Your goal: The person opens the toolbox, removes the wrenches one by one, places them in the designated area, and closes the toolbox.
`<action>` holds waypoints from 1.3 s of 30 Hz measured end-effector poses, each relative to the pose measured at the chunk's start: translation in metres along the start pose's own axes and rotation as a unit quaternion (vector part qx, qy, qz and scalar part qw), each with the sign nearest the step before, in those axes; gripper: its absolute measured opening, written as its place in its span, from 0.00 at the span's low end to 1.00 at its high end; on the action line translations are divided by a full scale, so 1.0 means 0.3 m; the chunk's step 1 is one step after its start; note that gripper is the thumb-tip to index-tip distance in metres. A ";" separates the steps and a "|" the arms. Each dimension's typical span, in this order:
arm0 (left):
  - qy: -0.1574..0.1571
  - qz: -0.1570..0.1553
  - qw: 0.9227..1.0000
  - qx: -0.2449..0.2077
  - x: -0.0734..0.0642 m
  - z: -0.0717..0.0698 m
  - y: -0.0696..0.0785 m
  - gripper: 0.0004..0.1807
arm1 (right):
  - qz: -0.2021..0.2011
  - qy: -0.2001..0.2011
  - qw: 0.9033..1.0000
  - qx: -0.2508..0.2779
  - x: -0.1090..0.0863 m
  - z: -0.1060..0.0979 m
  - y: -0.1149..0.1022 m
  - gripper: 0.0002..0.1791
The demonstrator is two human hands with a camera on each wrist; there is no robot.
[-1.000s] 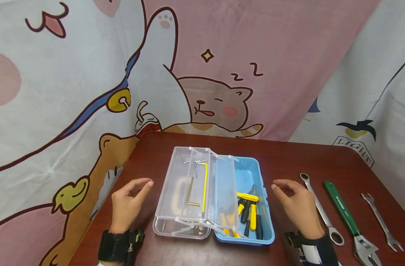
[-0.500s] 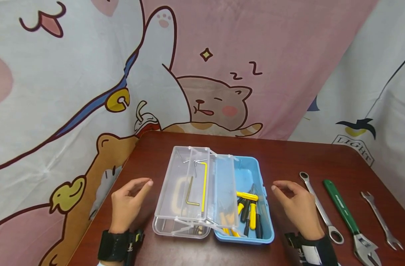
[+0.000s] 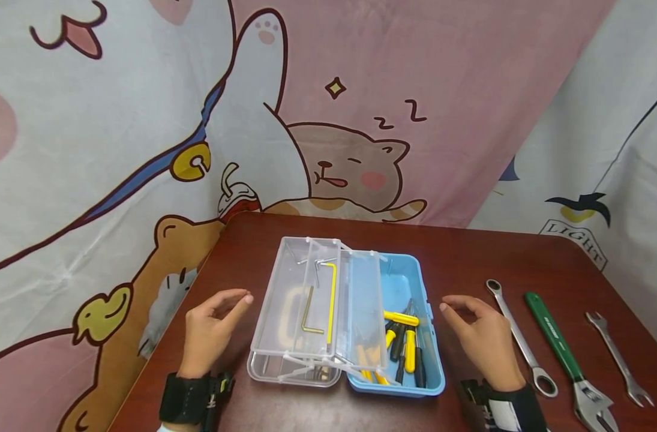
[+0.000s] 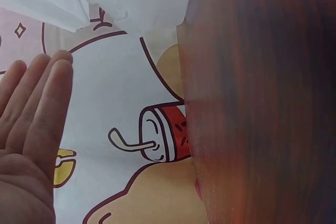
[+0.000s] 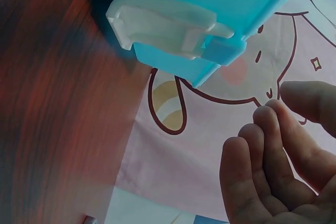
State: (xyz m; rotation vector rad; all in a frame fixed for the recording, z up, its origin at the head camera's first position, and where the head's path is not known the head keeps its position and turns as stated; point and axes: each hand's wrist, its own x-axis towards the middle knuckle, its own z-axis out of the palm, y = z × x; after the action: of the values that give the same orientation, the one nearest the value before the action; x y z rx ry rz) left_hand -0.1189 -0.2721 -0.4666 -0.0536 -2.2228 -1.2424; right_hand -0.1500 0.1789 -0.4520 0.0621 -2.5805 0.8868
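Note:
A blue toolbox (image 3: 398,267) stands on the table with its clear trays (image 3: 274,327) spread out to the left. Through the plastic show a gold hex key (image 3: 306,318), a yellow hex key (image 3: 332,306) and smaller silver ones. Several yellow- and black-handled tools (image 3: 410,351) lie in the blue bin. My left hand (image 3: 209,336) hovers left of the trays; its fingers look relaxed and hold nothing. To the right of the bin is my right hand (image 3: 485,342), loosely bent and holding nothing. In the right wrist view, a white latch (image 5: 157,22) shows on the box side.
Right of my right hand lie a ring spanner (image 3: 522,342), an adjustable wrench (image 3: 557,342) with a green handle, and a small open-ended spanner (image 3: 620,357). A cartoon-printed cloth (image 3: 458,108) hangs behind the brown table (image 3: 452,252).
My left hand has shifted very slightly to the right. The toolbox, the tools and my right hand look nearly unchanged, apart from a small movement of the head view.

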 end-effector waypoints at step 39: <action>-0.171 -0.114 0.976 0.076 -0.014 0.037 -0.009 0.17 | 0.006 -0.012 1.000 -0.001 0.002 -0.002 0.010 0.14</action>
State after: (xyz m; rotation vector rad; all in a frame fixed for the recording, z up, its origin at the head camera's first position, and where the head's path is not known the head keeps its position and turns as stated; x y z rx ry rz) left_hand -0.1215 -0.2638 -0.4753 0.0543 -2.6791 -1.2513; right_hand -0.1508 0.1816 -0.4532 0.0568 -2.6063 0.8941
